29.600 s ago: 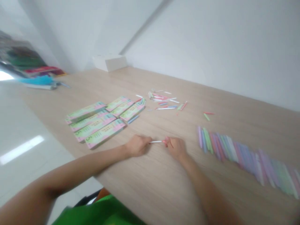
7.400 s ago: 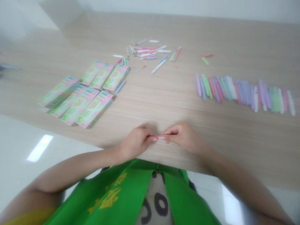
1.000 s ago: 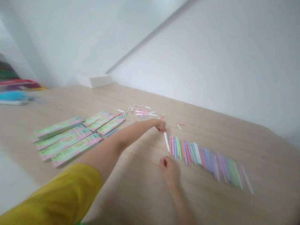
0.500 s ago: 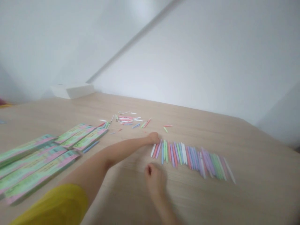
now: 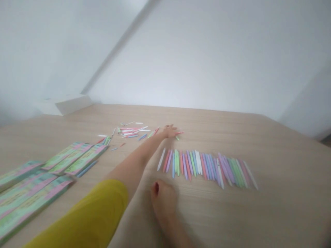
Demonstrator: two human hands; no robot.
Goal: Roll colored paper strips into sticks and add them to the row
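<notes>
My left arm, in a yellow sleeve, stretches far across the wooden table (image 5: pixel 271 144). My left hand (image 5: pixel 169 131) lies at its far end with fingers spread, touching two small loose pieces (image 5: pixel 178 135), one pink and one green. Just nearer me lies a long row of pastel sticks (image 5: pixel 207 167), with a white stick (image 5: pixel 161 159) at its left end. My right hand (image 5: pixel 162 199) rests on the table close to me, curled shut; a small red spot shows at the top of the fist, too blurred to name.
Several flat green-and-pink boxes (image 5: pixel 51 172) lie side by side at the left. A scatter of short coloured pieces (image 5: pixel 131 131) sits beyond them. A white box (image 5: pixel 64 103) stands against the wall at the far left corner.
My left hand has let go of the white stick at the left end of the row and reached further away to the loose pink and green pieces. The right hand has stayed curled.
</notes>
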